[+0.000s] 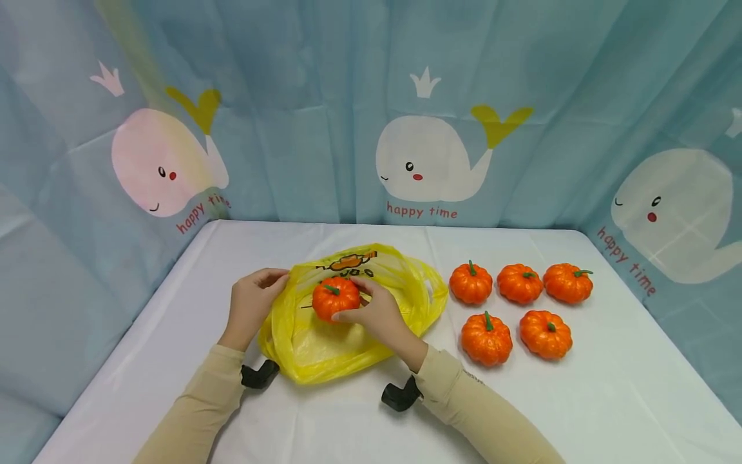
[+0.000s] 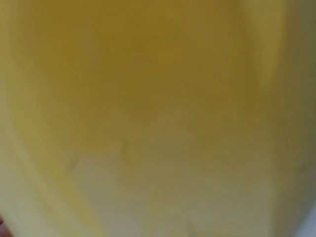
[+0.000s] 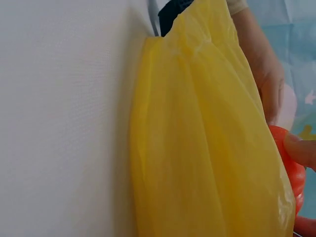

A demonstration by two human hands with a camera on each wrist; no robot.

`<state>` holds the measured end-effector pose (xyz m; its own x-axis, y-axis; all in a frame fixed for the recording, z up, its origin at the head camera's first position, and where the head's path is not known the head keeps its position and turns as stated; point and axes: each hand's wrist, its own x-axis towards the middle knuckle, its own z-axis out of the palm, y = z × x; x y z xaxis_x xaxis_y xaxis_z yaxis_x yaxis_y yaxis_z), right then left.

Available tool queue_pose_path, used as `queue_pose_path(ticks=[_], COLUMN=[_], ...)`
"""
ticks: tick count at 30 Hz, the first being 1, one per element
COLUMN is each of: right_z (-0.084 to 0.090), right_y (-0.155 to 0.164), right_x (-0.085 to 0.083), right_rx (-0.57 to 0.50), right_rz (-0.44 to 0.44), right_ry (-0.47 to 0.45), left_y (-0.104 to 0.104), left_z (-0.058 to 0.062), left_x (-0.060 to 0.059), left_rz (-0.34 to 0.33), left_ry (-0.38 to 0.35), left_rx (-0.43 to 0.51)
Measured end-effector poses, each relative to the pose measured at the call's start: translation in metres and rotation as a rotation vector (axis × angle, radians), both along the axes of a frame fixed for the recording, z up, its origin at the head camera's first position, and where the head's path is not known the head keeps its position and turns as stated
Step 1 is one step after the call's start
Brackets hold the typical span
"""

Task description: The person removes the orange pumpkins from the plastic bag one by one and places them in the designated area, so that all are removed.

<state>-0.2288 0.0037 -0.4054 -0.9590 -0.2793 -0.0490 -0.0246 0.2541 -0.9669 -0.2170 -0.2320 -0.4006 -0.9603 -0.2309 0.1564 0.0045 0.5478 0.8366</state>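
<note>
A yellow plastic bag (image 1: 324,357) lies on the table with its mouth spread wide. My left hand (image 1: 252,303) pinches the bag's left rim between thumb and fingers. In my right hand (image 1: 377,312) is a small orange pumpkin (image 1: 333,299) with a green stem, held over the bag's opening. The right wrist view shows the thumb pressed on the pumpkin (image 3: 295,173), partly behind the bag's raised side (image 3: 197,148). Blurred yellow plastic (image 2: 148,98) fills the left wrist view and hides the left fingers there.
Several more orange pumpkins stand in two rows right of the bag, among them a front one (image 1: 487,339) and a far-right one (image 1: 568,283). A white cloth covers the table (image 1: 626,380). Blue curtains (image 1: 324,116) with whale prints hang behind and at both sides.
</note>
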Motion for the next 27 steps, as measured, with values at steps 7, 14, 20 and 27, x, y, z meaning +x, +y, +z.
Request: queue_pose_path(ticks=[7, 14, 20, 27], right_z=[0.004, 0.001, 0.002, 0.012], right_y=[0.009, 0.025, 0.039, 0.054], right_x=[0.001, -0.001, 0.004, 0.012], right_rx=[-0.006, -0.010, 0.005, -0.033], right_rz=[0.000, -0.007, -0.012, -0.021], right_ry=[-0.011, -0.017, 0.001, -0.011], left_y=[-0.001, 0.000, 0.001, 0.002], left_z=[0.002, 0.000, -0.002, -0.001], left_x=[-0.001, -0.004, -0.005, -0.003], left_rz=[0.009, -0.007, -0.010, 0.006], left_ry=[0.034, 0.043, 0.028, 0.022], left_rx=[-0.020, -0.019, -0.002, -0.010])
